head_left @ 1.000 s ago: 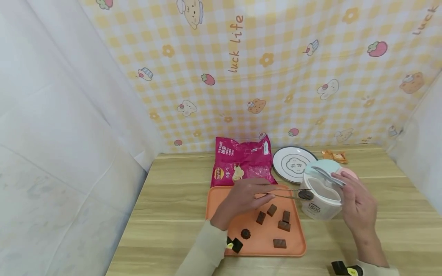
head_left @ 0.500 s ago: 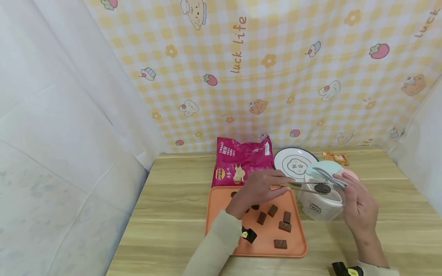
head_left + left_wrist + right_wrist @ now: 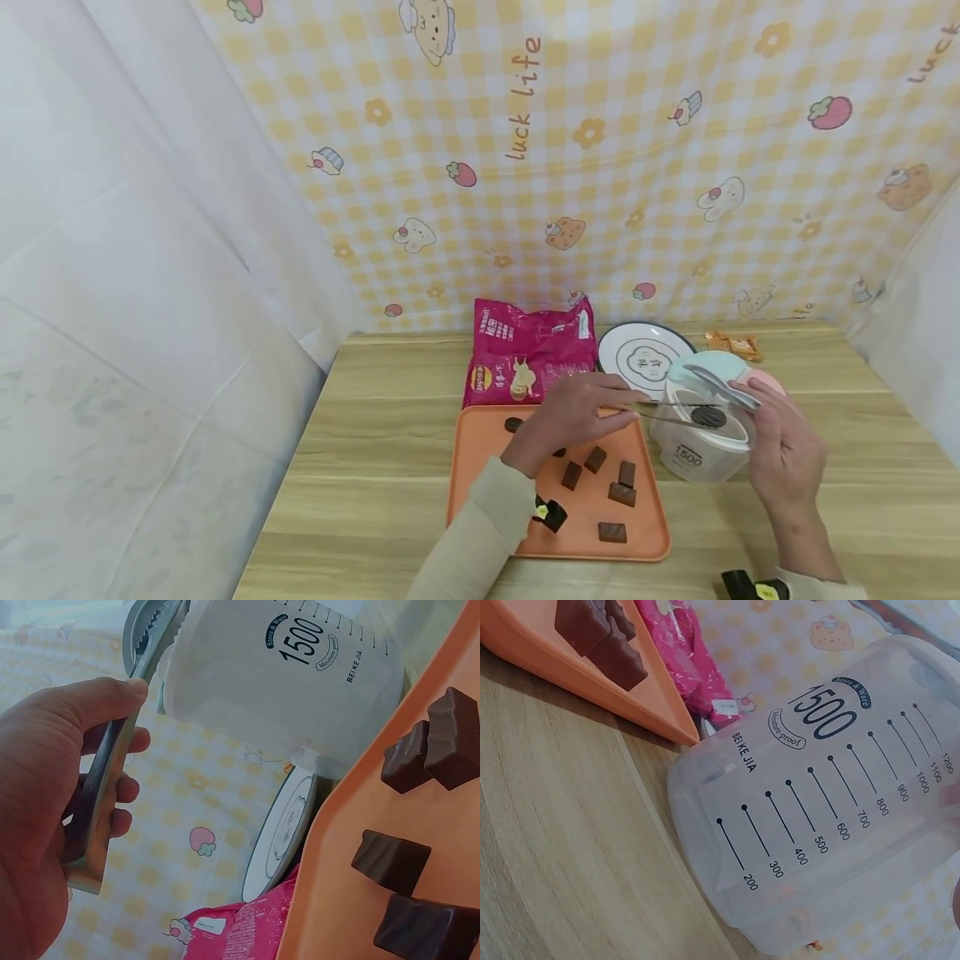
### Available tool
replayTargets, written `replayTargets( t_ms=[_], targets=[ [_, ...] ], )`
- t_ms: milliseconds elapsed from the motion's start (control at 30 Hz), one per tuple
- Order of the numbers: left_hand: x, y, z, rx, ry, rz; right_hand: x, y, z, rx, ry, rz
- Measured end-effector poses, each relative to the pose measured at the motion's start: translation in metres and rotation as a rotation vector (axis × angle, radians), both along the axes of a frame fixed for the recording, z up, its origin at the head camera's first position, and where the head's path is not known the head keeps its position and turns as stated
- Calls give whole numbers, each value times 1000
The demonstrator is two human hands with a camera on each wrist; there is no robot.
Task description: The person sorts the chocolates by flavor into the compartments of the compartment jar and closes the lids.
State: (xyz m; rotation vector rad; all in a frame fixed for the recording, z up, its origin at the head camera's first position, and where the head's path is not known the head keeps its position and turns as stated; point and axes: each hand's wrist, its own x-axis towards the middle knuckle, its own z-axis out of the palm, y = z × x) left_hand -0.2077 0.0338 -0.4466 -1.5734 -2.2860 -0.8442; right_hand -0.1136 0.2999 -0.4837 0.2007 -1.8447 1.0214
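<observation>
Grips metal tongs (image 3: 96,802) in the left hand (image 3: 577,410), with thumb on one side and fingers round the other. Pinches at the narrow-set tips a dark ridged oval piece (image 3: 708,417), right at the open mouth of a clear plastic container (image 3: 817,825). Cannot tell whether above or just inside the rim. Holds up the grey-white lid flap (image 3: 720,386) by its edge with the right hand (image 3: 787,446), just beside that opening; shows only a sliver of finger in the right wrist view. Behind the flap, a mint-and-pink lid top (image 3: 722,362). On the container's wall, a printed 1500 and a scale from 200 to 1200.

Under the left wrist, an orange tray (image 3: 476,467), with rectangular brown chocolates (image 3: 612,532) scattered across the right half, two of them touching. Toward the far edge, a dark round piece (image 3: 513,424). Just beyond the tray, a magenta snack bag (image 3: 532,342). To its right, partly behind the container, a white dark-rimmed plate (image 3: 613,357). Farther right, small orange packets (image 3: 731,343) on the wooden table (image 3: 375,417). Behind everything, a yellow-checked cloth (image 3: 487,200).
</observation>
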Motion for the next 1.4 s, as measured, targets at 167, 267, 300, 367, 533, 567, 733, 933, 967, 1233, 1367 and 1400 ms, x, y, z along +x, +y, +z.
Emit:
replayTargets(
  t_ms=[167,267,300,367,533,567,733,933,967,1233,1367,1400],
  targets=[
    [1,0,1,-12,-21,6,1,-1,0,-12,11,9],
    [2,1,1,-20,-30,13,1,0,-1,-10,6,2],
    [2,1,1,-26,-32,17,1,1,-1,-8,1,-2],
    [3,1,1,-33,-37,22,1,2,-2,-4,-7,-5],
    [3,1,0,-33,-41,23,1,4,-3,3,-26,-13],
    [3,1,0,-37,-39,23,1,4,-3,6,-30,-17],
    [3,1,-1,-21,-43,13,2,5,-3,12,-44,-28],
    [2,-2,-7,46,-64,-13,2,5,-3,13,-31,-29],
    [3,-3,-8,53,-72,-12,2,5,-3,13,-29,-29],
    [6,-38,-14,48,-74,59,1,2,-4,-12,-12,0],
    [8,-60,-15,5,-59,134,1,1,-4,-6,-24,0],
    [8,-65,-15,-7,-66,153,1,1,-3,-4,-29,-5]
  ],
)
